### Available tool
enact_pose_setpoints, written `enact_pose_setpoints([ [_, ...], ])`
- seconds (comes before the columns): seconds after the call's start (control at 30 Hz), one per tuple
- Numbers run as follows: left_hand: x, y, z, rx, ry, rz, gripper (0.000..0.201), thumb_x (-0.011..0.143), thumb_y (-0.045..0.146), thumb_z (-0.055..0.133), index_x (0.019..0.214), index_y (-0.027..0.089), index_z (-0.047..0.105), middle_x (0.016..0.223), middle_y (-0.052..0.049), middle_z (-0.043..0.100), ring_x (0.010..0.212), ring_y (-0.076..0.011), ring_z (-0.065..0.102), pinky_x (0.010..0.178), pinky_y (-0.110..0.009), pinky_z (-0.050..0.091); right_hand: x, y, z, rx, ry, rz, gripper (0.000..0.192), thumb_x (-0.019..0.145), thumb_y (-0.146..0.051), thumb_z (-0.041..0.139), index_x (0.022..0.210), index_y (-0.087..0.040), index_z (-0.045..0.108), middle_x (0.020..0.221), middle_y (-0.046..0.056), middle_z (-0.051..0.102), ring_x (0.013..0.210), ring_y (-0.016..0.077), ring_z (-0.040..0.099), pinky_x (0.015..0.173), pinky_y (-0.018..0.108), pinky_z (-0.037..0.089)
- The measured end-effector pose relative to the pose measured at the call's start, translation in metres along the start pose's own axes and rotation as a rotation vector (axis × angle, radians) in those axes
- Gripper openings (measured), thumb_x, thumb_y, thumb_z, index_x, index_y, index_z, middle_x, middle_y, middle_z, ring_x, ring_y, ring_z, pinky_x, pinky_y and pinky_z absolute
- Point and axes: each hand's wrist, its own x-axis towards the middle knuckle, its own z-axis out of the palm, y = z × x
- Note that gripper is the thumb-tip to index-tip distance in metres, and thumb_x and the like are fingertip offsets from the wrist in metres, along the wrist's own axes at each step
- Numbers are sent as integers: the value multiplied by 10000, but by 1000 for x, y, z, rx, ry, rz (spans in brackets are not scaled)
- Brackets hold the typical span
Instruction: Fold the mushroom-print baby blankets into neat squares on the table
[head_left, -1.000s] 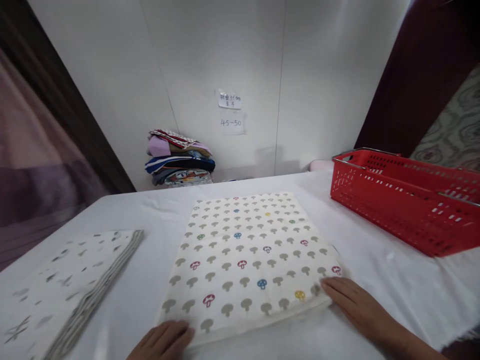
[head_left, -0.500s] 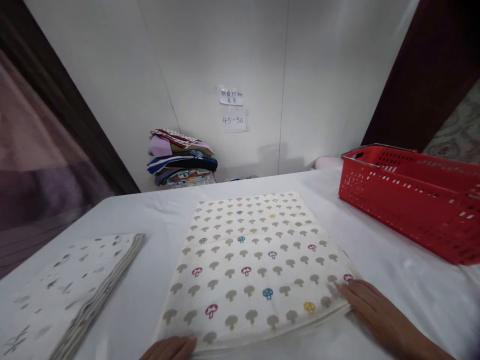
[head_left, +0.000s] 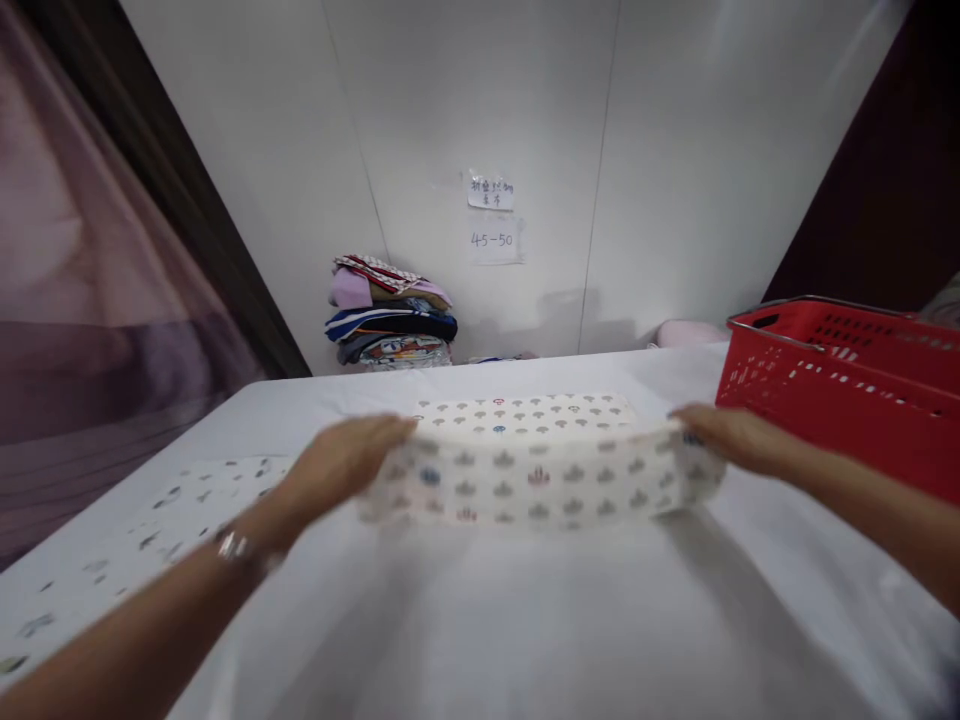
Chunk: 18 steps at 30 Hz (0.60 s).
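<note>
blurred cloth [head_left: 540, 480], corners under hands

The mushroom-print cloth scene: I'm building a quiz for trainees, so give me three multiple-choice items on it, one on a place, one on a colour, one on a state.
1. Where does the basket stand?
A. On the table's right side
B. On the floor
C. On the clothes pile

2. What colour is the basket?
A. Blue
B. Red
C. Green

3. How is the mushroom-print cloth held?
A. Lying untouched
B. Near edge lifted by both hands
C. Rolled up in one hand

Answers:
1 A: it sits on the white table at right.
2 B: its plastic walls are red.
3 B: the left hand and right hand grip its ends.
</note>
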Motion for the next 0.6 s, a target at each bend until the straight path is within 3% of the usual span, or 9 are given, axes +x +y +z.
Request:
enact_pose_setpoints([
  [0.03, 36, -12, -16, 55, -40, -55, 447, 827, 131, 421, 1243, 228, 554, 1150, -58, 640, 1026, -219, 606, 873, -349, 491, 33, -1, -20, -29, 17, -17, 312, 841, -233, 456, 1083, -220, 653, 1190, 55, 634, 1091, 244, 585, 957, 368, 448],
  [0.1, 101, -34, -52, 131, -6, -138, 362, 858, 109, 392, 1153, 156, 598, 1071, -52, 644, 983, -182, 608, 867, -322, 474, 90, -9, -64, -250, 125, -16, 293, 876, -176, 420, 1060, -134, 644, 1149, 121, 643, 1037, 234, 600, 894, 348, 446],
  [0.2, 163, -59, -108, 236, 203, -272, 375, 945, 242, 299, 1205, 121, 542, 1127, -16, 590, 1077, -179, 552, 933, -373, 410, 140, -36, -130, -457, 389, 47, 328, 936, -238, 362, 1044, -68, 620, 1119, 148, 633, 989, 213, 600, 797, 320, 418],
  [0.3, 175, -68, -151, 302, 411, -301, 403, 951, 336, 264, 1265, 234, 496, 1207, 31, 542, 1164, -230, 511, 975, -412, 386, 144, -57, -170, -529, 650, -12, 456, 967, -335, 239, 1125, -73, 577, 1105, 117, 620, 988, 193, 587, 758, 322, 388],
  [0.37, 163, -65, -164, 321, 472, -289, 401, 948, 356, 253, 1280, 305, 473, 1220, 42, 537, 1182, -237, 507, 982, -393, 398, 134, -59, -174, -554, 747, -104, 462, 975, -336, 209, 1165, -99, 557, 1086, 101, 622, 971, 180, 587, 740, 315, 392],
  [0.47, 124, -58, -150, 352, 422, -252, 424, 949, 338, 231, 1303, 274, 456, 1215, -7, 546, 1152, -248, 530, 944, -394, 431, 111, -45, -150, -580, 743, -222, 372, 960, -276, 285, 1148, -145, 577, 1039, 107, 644, 919, 187, 600, 715, 310, 430],
  [0.53, 85, -56, -118, 359, 350, -192, 416, 930, 292, 265, 1259, 218, 508, 1151, -38, 577, 1076, -265, 575, 878, -414, 470, 90, -33, -118, -551, 662, -313, 348, 927, -235, 312, 1072, -160, 619, 1009, 125, 659, 908, 219, 610, 737, 356, 466],
  [0.6, 37, -52, -74, 277, 250, -34, 433, 894, 243, 321, 1294, 280, 481, 1195, -25, 593, 1028, -239, 599, 864, -384, 493, 63, -24, -77, -449, 534, -416, 374, 906, -233, 300, 1047, -165, 639, 1021, 135, 665, 945, 257, 608, 795, 417, 484],
])
